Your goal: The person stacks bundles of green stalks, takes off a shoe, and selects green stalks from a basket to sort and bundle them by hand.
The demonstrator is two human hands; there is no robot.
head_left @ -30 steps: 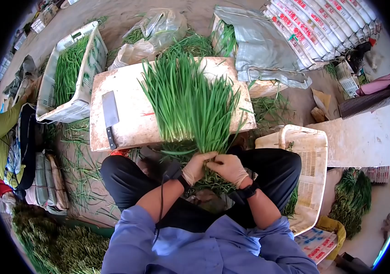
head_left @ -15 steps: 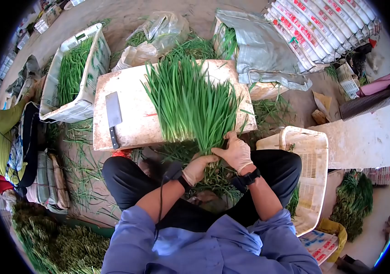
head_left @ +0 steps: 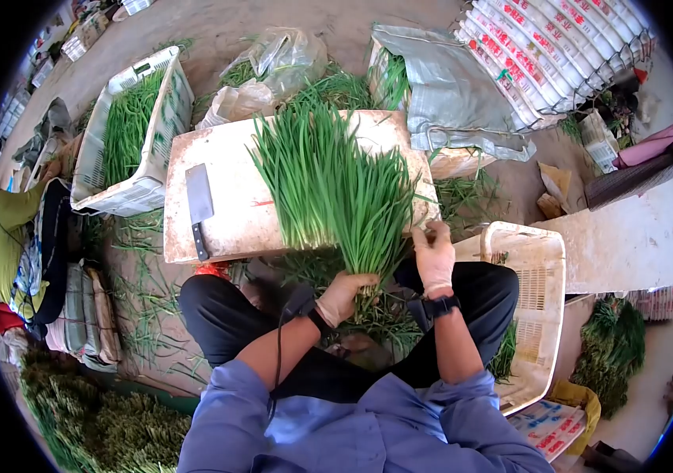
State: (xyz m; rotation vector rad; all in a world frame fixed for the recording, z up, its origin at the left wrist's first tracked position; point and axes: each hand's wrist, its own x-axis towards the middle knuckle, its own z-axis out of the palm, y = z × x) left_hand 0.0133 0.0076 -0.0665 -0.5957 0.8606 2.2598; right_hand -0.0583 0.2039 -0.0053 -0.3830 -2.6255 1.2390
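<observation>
My left hand (head_left: 339, 299), in a thin pale glove, is closed round the lower stalks of a bunch of garlic chives (head_left: 372, 213). The leaves of this bunch fan up over the front edge of a white board (head_left: 230, 165). Beside it on the board lies another pile of garlic chives (head_left: 301, 189), overlapped by the held bunch. My right hand (head_left: 435, 254), gloved too, is apart from the bunch at the board's right front corner. Its fingers are curled in a pinch; what they hold, if anything, is too small to name. A cleaver (head_left: 199, 205) rests on the board's left part.
A white crate (head_left: 159, 150) of chives stands at the left, a pale crate (head_left: 537, 303) by my right knee. Grey sheeting (head_left: 462, 94) covers a box behind the board. Loose leaves litter the floor (head_left: 143, 315). A person in a green sleeve (head_left: 9, 236) is far left.
My right hand has left the bunch's stalks and moved right, its fingers curled. My left hand still grips the bunch, whose stalk ends now show more openly.
</observation>
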